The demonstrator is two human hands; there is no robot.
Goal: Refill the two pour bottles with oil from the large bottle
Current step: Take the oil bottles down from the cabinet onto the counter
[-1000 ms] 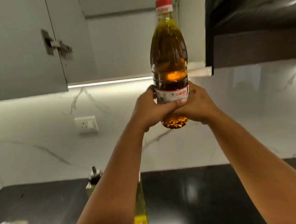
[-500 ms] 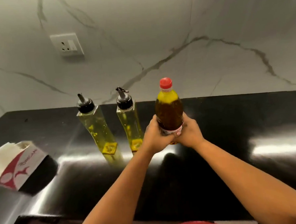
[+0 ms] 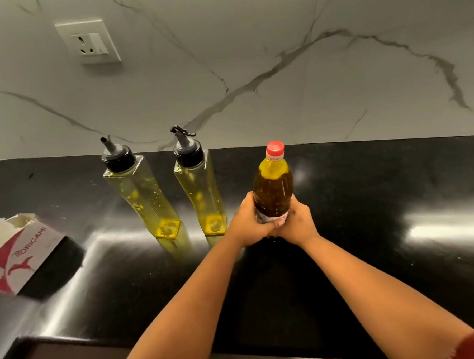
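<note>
Amber oil: fills the large bottle [image 3: 272, 189] nearly to its neck, just right of the frame's centre.
Cap: red [image 3: 275, 147], screwed on, so no pouring has begun.
Left hand [image 3: 248, 223]: fingers wrapped round the bottle's lower body from the left.
Right hand [image 3: 296, 223]: wrapped round the same lower part from the right, fingers meeting the left's in front.
Why both hands: I judge the bottle heavy when full, and a low two-handed hold steadies it onto the counter [image 3: 368, 189].
Base: hidden behind the hands, so I cannot tell whether it touches the counter.
Axis: the bottle's long axis runs up the frame, cap toward the marble wall [image 3: 251, 55]; it stands upright or nearly so.
Pour bottles: left one [image 3: 142, 196] and right one [image 3: 201, 192] stand upright just left of the hands, spouts on, each showing only a little yellow oil at the bottom.
Placement: close beside the large bottle, likely to keep the pour short.
Tissue box [image 3: 17, 252]: lower left of the frame.
Socket [image 3: 88, 41]: upper left, on the wall.
</note>
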